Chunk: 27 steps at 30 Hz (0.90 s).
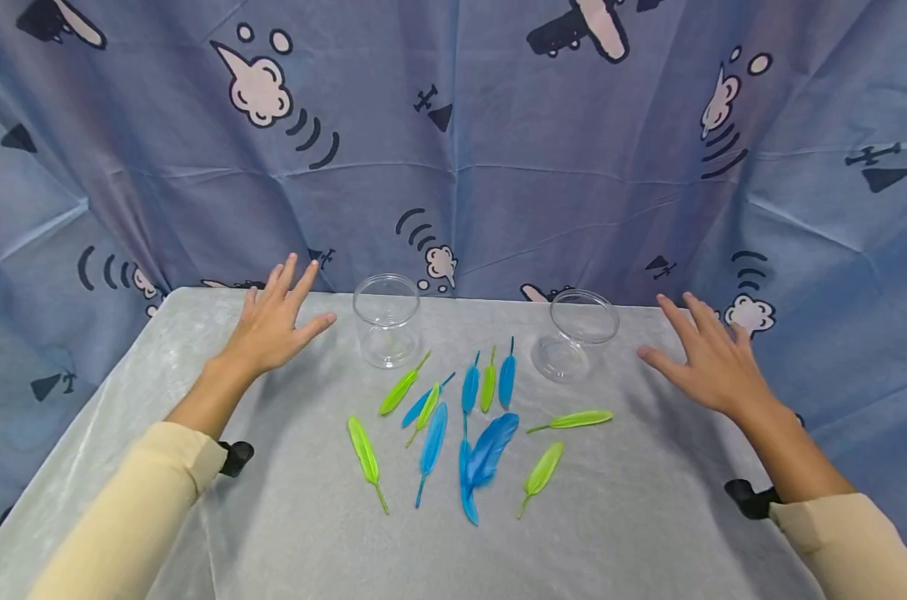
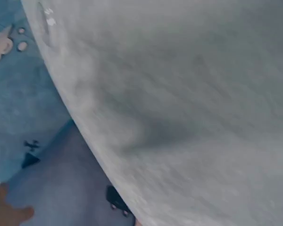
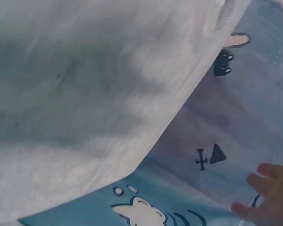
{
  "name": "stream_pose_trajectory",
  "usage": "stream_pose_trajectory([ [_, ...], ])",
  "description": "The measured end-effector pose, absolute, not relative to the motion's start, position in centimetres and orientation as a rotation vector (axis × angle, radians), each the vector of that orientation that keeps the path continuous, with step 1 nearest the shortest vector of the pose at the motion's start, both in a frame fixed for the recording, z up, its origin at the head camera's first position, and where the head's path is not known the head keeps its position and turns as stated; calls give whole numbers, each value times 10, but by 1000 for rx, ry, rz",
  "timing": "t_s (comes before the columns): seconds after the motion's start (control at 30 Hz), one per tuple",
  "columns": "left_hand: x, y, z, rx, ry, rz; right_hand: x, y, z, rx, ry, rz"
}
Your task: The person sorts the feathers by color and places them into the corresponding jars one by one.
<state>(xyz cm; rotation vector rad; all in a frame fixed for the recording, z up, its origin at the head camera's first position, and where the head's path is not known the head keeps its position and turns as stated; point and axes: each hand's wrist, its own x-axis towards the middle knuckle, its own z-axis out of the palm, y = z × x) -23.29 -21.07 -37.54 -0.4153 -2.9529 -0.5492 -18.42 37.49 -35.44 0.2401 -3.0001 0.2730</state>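
Observation:
My left hand [image 1: 275,327] hovers over the table's back left with fingers spread, holding nothing. A clear round plastic container [image 1: 388,321] stands upright to its right. Over the right side hangs my right hand [image 1: 712,362], fingers apart and holding nothing. Nearest to it is a second clear container [image 1: 573,337]. Between and in front of the containers lie several green feathers, one [image 1: 363,450] at the left and one [image 1: 577,419] at the right. Several blue feathers lie among them, including a large fluffy one [image 1: 493,447]. The wrist views show only part of each hand [image 2: 9,209] [image 3: 271,193].
A pale grey cloth covers the table [image 1: 311,533]. Right behind its back edge hangs a blue patterned curtain [image 1: 498,167]. Each wrist wears a black strap mount, such as the left one [image 1: 236,458].

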Motion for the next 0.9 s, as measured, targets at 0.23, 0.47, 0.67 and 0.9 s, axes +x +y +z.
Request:
stream_pose_trajectory([
  [0.23,-237,-186,-372,-550,-2916,-930,-180,364,-348,232,-2998,741],
  [0.47,-239,-166,-373,-527,-2873,-1183,-178,364,-354,319,-2920,1093],
  [0.67,-241,-153,-378,-489,-2833,-1334,-179,366,-369,305,-3021,1295],
  [0.9,-245,-145,-384,-455,-2797,-1384,-177,363,-387,270,-3094,1367],
])
